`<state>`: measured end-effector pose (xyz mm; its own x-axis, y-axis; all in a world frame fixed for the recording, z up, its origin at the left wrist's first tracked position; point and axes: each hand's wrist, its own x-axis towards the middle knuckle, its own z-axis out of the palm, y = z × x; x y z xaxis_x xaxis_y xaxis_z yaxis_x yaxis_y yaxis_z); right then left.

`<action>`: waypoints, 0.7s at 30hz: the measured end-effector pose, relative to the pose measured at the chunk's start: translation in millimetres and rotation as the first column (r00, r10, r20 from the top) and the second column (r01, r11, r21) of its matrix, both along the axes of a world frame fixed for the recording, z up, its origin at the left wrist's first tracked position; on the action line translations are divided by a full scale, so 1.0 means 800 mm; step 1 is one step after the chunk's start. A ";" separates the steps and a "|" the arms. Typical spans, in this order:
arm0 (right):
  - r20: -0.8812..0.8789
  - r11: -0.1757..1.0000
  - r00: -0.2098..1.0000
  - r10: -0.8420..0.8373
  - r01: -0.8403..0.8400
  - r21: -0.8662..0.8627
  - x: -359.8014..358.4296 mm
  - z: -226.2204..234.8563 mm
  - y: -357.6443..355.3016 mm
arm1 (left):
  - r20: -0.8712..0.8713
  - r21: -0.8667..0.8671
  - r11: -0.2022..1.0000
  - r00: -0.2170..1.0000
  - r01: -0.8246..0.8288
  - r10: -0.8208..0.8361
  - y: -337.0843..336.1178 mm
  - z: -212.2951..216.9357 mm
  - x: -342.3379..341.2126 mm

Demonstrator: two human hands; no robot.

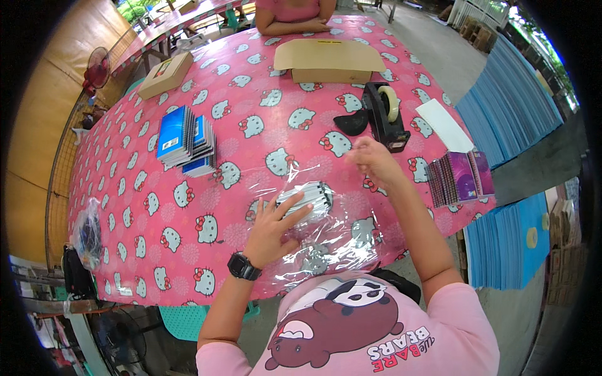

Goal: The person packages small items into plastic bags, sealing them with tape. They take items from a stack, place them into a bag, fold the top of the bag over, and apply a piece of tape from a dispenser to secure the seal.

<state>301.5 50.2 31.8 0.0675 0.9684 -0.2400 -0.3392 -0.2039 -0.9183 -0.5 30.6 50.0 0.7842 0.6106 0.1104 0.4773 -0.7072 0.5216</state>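
Note:
My left hand (273,227) lies flat with its fingers spread. It presses on a clear plastic wrapper (342,244) and the edge of a bundle of slim white sticks with dark ends (315,199), perhaps pens, under the film. To the right, my right hand (374,161) is raised with thumb and fingertips pinched together; anything between them is too small to make out. Just beyond it stands a black tape dispenser (390,128) with a roll of tape (389,103). A black, rounded piece (351,123) sits at the dispenser's left side.
Blue spiral notebooks (175,135) are stacked at left, purple ones (461,178) at right beside a white sheet (444,123). Cardboard boxes (332,75) (166,75) stand at the far side, where another person's arms (295,26) rest. Blue sheet stacks (508,106) flank the table's right.

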 end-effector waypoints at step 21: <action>0.759 0.908 0.583 0.289 -0.418 -0.024 -0.039 0.046 -0.007 | 0.559 -0.409 0.879 0.694 -0.245 0.453 0.025 -0.023 -0.015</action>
